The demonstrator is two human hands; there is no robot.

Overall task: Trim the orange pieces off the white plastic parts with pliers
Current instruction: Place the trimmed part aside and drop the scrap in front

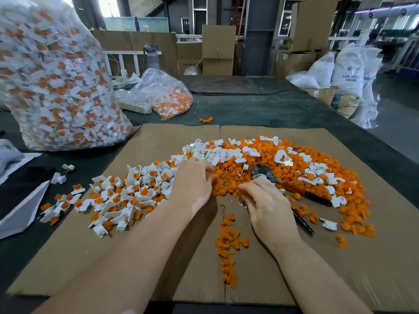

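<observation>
Big cardboard sheet (170, 257) covers the desk (260, 105), heaped with white plastic parts (127, 191) and cut orange pieces (229, 177). Left hand (192, 184) digs into the heap, grip curled, contents hidden; right hand (265, 200) rests loosely curled beside the lying pliers (267, 174).

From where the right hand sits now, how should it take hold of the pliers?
Grip the pliers by the two dark handles trailing toward the lower right, coming from the near right side. The metal head points up-left into the orange pieces, and the right hand lies just beside the handles, holding nothing I can make out.
</observation>
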